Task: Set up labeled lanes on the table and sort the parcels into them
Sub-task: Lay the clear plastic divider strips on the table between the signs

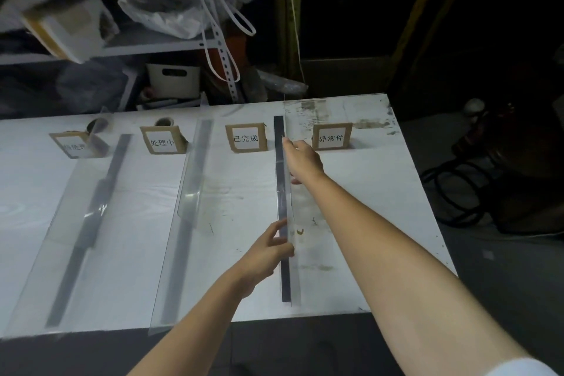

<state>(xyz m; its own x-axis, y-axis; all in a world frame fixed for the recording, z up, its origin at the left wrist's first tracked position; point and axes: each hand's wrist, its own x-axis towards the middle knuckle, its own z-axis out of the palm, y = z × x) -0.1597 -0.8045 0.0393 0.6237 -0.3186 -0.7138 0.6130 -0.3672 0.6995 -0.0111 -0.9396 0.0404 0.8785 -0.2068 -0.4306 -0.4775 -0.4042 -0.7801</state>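
Note:
Three dark strips (pixel 282 272) run front to back on the white table (pixel 381 207), each with a clear plastic divider sheet. The left sheet (pixel 61 238) and the middle sheet (pixel 189 192) lean over their strips. The right sheet (pixel 287 192) stands upright, seen edge-on. My left hand (pixel 265 253) pinches its near part; my right hand (pixel 302 159) holds its far part. Several cardboard label cards stand at the back: a blurred one (pixel 73 145), one reading 处理中 (pixel 163 140), one reading 已完成 (pixel 245 137) and one reading 异常件 (pixel 332 137). No parcels lie in the lanes.
Behind the table a metal shelf (pixel 152 47) holds plastic bags (pixel 183 0), a tilted white box (pixel 67 27) and a white bin (pixel 174 79). Two tape rolls (pixel 97 124) sit behind the left cards. Dark floor with black cables (pixel 457 192) lies to the right.

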